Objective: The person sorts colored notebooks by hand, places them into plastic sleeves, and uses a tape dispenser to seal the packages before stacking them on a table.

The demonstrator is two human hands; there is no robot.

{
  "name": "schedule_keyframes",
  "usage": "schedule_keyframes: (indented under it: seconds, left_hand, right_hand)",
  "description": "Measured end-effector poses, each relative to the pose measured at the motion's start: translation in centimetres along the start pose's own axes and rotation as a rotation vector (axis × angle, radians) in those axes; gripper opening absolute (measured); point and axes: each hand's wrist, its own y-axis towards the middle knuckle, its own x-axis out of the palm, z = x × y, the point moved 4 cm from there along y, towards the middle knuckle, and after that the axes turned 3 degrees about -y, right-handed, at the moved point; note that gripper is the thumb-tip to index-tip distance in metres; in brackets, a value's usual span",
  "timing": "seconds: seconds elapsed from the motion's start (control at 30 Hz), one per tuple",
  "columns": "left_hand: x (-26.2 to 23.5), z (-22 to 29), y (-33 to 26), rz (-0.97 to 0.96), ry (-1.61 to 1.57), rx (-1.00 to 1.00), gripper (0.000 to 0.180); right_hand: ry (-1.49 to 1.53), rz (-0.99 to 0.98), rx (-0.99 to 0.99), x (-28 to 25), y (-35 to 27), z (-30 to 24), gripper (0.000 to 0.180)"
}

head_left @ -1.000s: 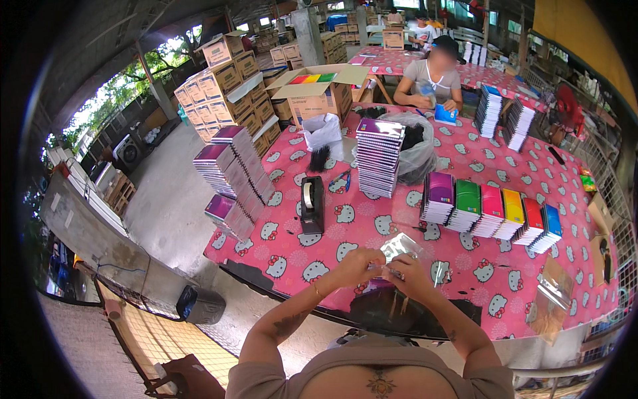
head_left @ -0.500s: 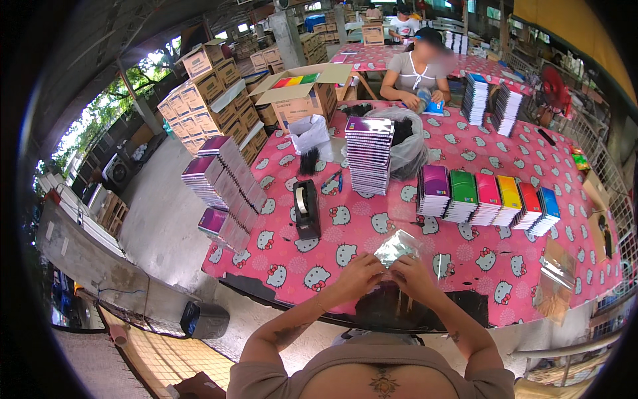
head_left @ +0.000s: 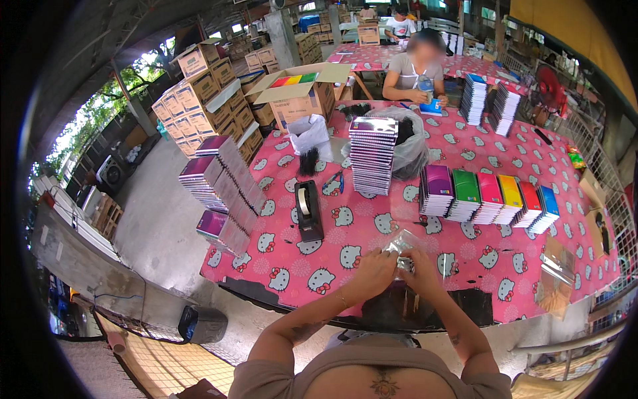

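Clr plastic film [head_left: 403, 241], shiny, creased, over pink tbl [head_left: 302, 267].

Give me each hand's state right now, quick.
Left hand: closed, fingers pinching the clear plastic.
Right hand: closed, pinching the same clear plastic.

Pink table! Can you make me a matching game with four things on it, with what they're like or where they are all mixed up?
Things:
1. Tape dispenser
2. Clear plastic
3. Green notebook stack
4. Cardboard box

Clues:
A. Held by the left hand and right hand
B. Flaps spread open, colourful things inside
C. Black, with a roll in it
D. Between a purple stack and a pink stack

Right pairs: 1-C, 2-A, 3-D, 4-B
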Motion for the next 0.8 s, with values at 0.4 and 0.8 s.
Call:
schedule_keyframes:
  seconds: [0.4, 0.8]
  left_hand:
    - [-1.6, -23.0, -6.3, 0.701, -0.022, -0.618, 0.050]
    - [3.3, -26.1, -10.2, 0.972, -1.059, -0.761, 0.011]
  right_hand:
    - [0.444, -0.070, 0.413, 3.7, -1.9, 4.6, 0.032]
    - [0.386, 0.011, 0.339, 3.0, -1.8, 3.6, 0.029]
